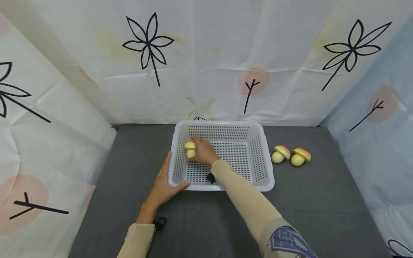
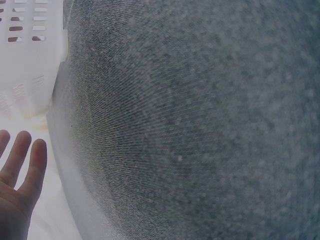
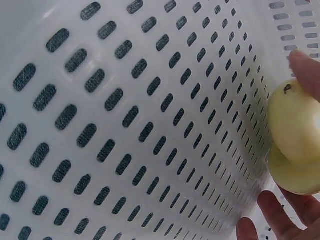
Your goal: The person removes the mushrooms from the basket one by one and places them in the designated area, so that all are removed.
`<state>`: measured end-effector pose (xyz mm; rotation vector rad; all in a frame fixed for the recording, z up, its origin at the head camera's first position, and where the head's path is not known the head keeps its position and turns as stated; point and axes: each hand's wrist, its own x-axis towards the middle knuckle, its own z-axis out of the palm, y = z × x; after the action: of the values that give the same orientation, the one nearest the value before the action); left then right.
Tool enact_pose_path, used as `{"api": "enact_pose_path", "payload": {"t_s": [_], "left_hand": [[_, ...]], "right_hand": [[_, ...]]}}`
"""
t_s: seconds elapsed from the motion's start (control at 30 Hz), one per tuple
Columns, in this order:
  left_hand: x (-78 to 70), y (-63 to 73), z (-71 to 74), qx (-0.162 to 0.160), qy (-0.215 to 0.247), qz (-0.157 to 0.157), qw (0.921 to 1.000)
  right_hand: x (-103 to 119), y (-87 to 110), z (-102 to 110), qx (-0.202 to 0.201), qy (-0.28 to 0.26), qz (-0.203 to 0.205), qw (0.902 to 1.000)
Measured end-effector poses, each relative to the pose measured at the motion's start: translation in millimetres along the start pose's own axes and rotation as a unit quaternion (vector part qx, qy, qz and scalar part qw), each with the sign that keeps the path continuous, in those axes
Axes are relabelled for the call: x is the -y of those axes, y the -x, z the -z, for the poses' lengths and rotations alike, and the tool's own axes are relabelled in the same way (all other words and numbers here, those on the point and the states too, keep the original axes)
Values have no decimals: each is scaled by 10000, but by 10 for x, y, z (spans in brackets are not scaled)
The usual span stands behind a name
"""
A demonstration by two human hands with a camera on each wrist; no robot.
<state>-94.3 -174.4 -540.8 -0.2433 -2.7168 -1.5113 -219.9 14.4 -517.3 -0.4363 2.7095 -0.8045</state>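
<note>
My right hand (image 1: 204, 152) reaches into a white plastic basket (image 1: 222, 187) and grips a toy mushroom (image 1: 190, 149) near the left wall. The mushroom has a pale yellow stem and a cap; in the right wrist view its rounded stem (image 3: 295, 122) shows between thumb and fingers, close over the slotted floor. At the basket's front left corner is my left hand (image 1: 162, 186), its thumb along the front rim and its fingers up the left side. The left wrist view shows those fingers (image 2: 36, 165) straight and spread.
Two more toy mushrooms, a nearer-basket one (image 1: 280, 154) and another (image 1: 300, 156), lie right of the basket, their yellow caps tinged red. The table has a dark grey cloth (image 1: 316, 208). White patterned curtains (image 1: 209, 71) stand behind and at both sides.
</note>
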Motion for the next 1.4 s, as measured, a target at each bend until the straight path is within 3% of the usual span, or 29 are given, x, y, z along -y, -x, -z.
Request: {"api": "enact_pose_path", "payload": {"t_s": [0.33,0.83,1.4], "left_hand": [[-11,3,5,-27,-2,-41,10000],[-24,6,14,-14,-7,-20,10000],[-20,6,12,-11,-46,37,10000]], "right_hand": [[24,13,31,207,8,-29,9998],[5,67,99,295,95,404,9987],[3,76,86,443,333,402,9977]]}}
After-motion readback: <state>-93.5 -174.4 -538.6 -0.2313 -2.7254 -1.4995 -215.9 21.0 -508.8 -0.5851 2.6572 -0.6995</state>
